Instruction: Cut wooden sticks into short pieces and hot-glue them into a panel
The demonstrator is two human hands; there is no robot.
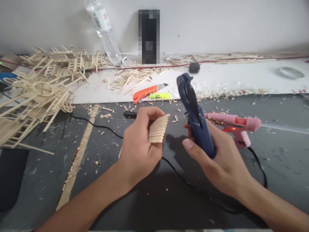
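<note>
Fingers of my left hand (138,141) are curled around a small fan of short wooden sticks (158,129), thumb over the top and the stick ends poking out toward the right, held just above the dark grey table (48,180). On the other side I see my right hand (217,158) wrapped closed around the lower handle of a dark blue cutter (194,112), which stands nearly upright with its head tilted slightly left, close beside the sticks but not touching them. Just behind that hand lies a pink glue gun (233,125) on the table, its nozzle pointing left, a red light glowing on its body and a black cord (262,174) looping away from it toward me. Farther back, on the white board (217,77), I can make out an orange utility knife (147,92) with a yellow-green lighter (159,95) right beside it, and loose stick offcuts scattered around them. To the far left sits a tangled pile of stick-built frames (43,87). A clear plastic bottle (103,29) leans against the wall behind it.
</note>
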